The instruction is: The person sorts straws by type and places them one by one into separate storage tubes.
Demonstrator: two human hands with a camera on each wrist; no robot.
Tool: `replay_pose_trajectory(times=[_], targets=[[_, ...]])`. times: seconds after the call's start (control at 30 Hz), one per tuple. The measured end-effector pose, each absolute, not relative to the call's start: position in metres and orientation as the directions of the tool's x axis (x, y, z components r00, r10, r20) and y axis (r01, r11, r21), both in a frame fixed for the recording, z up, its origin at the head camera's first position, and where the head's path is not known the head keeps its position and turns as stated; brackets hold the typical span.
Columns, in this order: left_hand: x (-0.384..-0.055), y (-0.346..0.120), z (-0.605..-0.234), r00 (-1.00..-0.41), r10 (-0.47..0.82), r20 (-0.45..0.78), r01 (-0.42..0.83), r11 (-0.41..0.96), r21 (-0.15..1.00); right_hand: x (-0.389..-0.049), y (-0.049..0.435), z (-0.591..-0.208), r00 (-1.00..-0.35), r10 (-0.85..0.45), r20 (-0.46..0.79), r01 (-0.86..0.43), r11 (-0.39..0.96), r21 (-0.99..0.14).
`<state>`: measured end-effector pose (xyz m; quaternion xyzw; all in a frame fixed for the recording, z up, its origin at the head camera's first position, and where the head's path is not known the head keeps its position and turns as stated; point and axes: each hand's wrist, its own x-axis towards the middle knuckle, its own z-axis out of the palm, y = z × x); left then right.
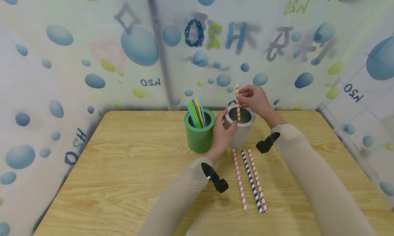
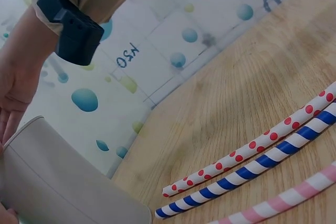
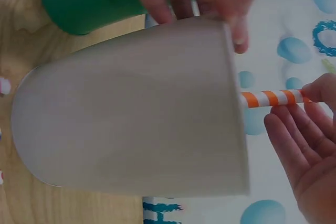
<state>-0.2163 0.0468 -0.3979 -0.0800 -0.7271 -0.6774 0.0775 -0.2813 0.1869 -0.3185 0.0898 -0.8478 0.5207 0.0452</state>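
Observation:
My right hand pinches an orange-and-white striped paper straw near its upper end. The straw's lower part reaches down inside a light grey cup, and its bottom end is hidden. With thumb and fingers at the rim, my left hand grips the left side of this cup. In the right wrist view, the straw sticks out past the cup's rim between thumb and fingertips. Nearer me on the table lie a pink-striped straw, a blue-striped straw and a red-dotted straw, side by side.
A green cup stands just left of my left hand, holding several thin colored straws. The wooden table ends at a patterned cloth backdrop close behind both cups.

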Motion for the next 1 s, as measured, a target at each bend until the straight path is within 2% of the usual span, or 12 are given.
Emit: replay_pose_trajectory(times=[0.47, 1.0], targets=[[-0.215, 0.048, -0.396, -0.973, 0.008, 0.233, 0.233, 0.073, 0.970, -0.279, 0.186, -0.333, -0.983, -0.184, 0.022, -0.127, 0.586, -0.800], [-0.214, 0.047, -0.395, -0.972, 0.009, 0.234, 0.234, 0.071, 0.970, -0.278, 0.177, -0.327, -0.992, -0.124, -0.019, -0.067, 0.647, -0.760]])
